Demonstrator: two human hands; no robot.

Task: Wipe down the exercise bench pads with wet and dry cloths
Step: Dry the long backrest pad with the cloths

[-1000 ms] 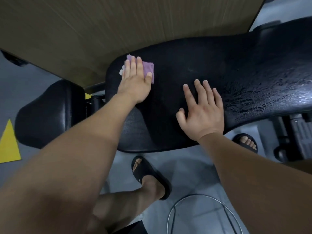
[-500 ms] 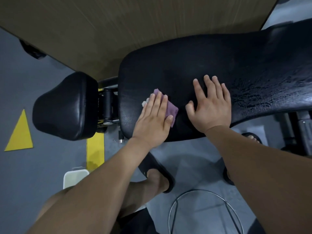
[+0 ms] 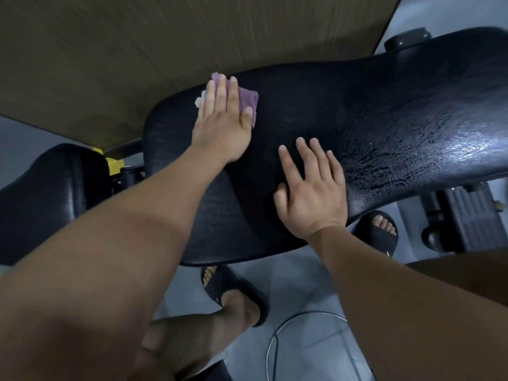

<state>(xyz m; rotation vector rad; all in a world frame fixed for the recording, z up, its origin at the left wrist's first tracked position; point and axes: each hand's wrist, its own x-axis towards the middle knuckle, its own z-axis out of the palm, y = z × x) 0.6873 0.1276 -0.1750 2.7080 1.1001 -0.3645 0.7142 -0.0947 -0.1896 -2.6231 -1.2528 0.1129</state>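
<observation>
The purple cloth (image 3: 248,101) lies folded at the far left corner of the long bench pad (image 3: 357,111), pinned flat under the left hand (image 3: 222,125). Its edges show beyond the fingertips and beside the thumb, and a white scrap peeps out by the little finger. That hand is spread, fingers straight and close together, palm down on the cloth; it presses rather than clutches. The right hand (image 3: 310,188) lies nearer the pad's near edge and about midway along it, also flat, fingers straight and slightly fanned, touching only the black vinyl and holding nothing. Towards the pad's right end the surface glistens with a wet film (image 3: 412,152) (streaked and beaded, catching the light), while the vinyl around both hands looks matt. Off the pad's left end sits a smaller black pad (image 3: 49,193), with a bit of yellow frame (image 3: 114,165) between the two. Beyond the pad's far edge runs a wood-grain panel (image 3: 137,50). Below its near edge two feet in black slides (image 3: 236,295) stand on grey floor, next to a thin metal hoop (image 3: 272,350).
</observation>
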